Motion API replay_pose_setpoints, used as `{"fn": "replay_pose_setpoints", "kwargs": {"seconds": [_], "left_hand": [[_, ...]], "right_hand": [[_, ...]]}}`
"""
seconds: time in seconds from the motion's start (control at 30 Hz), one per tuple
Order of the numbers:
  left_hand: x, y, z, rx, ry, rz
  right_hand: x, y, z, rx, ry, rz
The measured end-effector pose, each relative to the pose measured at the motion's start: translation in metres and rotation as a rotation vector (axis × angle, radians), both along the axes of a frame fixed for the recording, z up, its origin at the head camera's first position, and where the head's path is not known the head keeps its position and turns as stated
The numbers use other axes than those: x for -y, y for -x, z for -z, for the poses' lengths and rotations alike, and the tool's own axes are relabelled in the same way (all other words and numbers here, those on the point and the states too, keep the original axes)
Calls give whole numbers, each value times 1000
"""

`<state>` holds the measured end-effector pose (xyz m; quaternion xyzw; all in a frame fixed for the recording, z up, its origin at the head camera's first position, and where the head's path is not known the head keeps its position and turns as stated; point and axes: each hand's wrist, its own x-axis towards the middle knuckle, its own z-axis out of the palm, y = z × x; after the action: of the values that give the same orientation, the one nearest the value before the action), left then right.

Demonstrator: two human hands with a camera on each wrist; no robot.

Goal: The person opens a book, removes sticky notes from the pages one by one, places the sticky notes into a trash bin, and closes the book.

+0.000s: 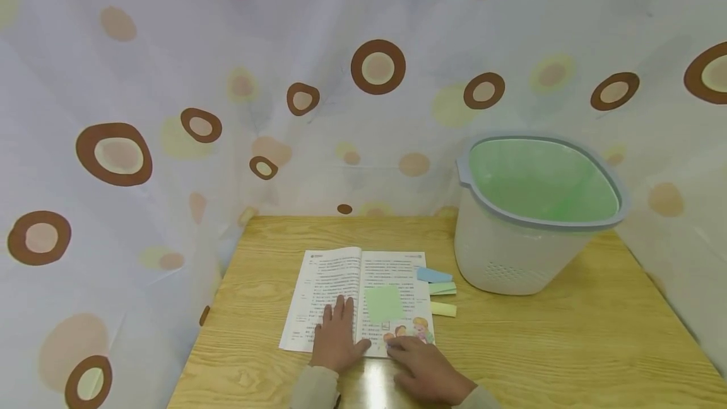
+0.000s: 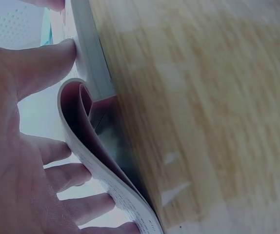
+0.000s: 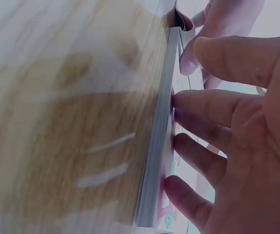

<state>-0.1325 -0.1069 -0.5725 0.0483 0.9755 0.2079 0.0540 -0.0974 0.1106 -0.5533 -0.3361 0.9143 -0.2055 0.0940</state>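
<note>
An open book (image 1: 335, 276) with printed text lies on the wooden table. My left hand (image 1: 336, 339) rests spread on the lower left page, its thumb reaching across the fold onto the right page. In the left wrist view the left half of the book (image 2: 125, 195) curls up at its lower edge by the fold. My right hand (image 1: 426, 368) touches the lower right page with its fingertips, beside a printed picture of children. A green sticky note (image 1: 384, 303) sits on the right page. The right wrist view shows the fingertips on the page above the book's thick edge (image 3: 154, 141).
Blue (image 1: 434, 275), green (image 1: 443, 288) and yellow tabs (image 1: 443, 309) stick out past the book's right edge. A white basket (image 1: 500, 251) with a grey rim and green inside stands at the back right of the table (image 1: 545, 346). Behind hangs a dotted curtain (image 1: 329, 30).
</note>
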Motion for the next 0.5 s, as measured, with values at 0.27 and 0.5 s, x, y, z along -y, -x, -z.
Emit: {"fn": "replay_pose_setpoints", "kwargs": {"seconds": [0.27, 0.5], "left_hand": [[-3, 0, 1, 4, 6, -6], [-4, -1, 3, 4, 5, -19]], "right_hand": [[-1, -4, 4, -18, 16, 34], [-1, -5, 2, -16, 21, 15]]}}
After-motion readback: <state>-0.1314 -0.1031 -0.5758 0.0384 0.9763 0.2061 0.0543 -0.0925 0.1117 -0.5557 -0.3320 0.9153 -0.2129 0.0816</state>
